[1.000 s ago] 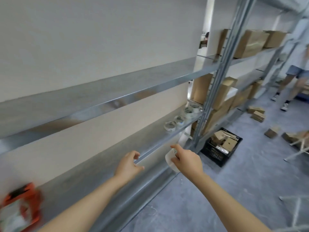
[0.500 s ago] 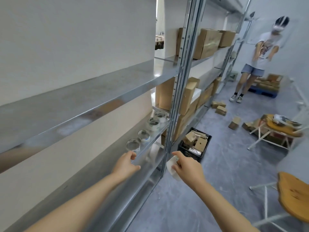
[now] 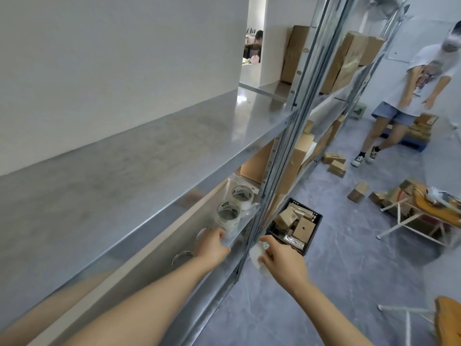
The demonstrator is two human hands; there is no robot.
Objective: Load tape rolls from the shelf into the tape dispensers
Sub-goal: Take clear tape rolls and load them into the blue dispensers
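Note:
Several clear tape rolls lie in a row on the lower metal shelf: one at the far end, a stacked one, one half hidden by my hand, and a near one. My left hand reaches into that shelf with curled fingers touching the half-hidden roll; whether it grips the roll is hidden. My right hand hangs in front of the shelf post, closed on a small white object. No tape dispenser is in view.
A bare steel shelf runs above my left arm. A black crate of cardboard pieces sits on the floor by the shelf post. Boxes litter the floor, a person walks at the far right, and white-legged stools stand on the right.
I have moved forward along the shelving and the view swung right. My left hand went from the shelf edge onto the tape rolls. The right hand kept hold of the white object.

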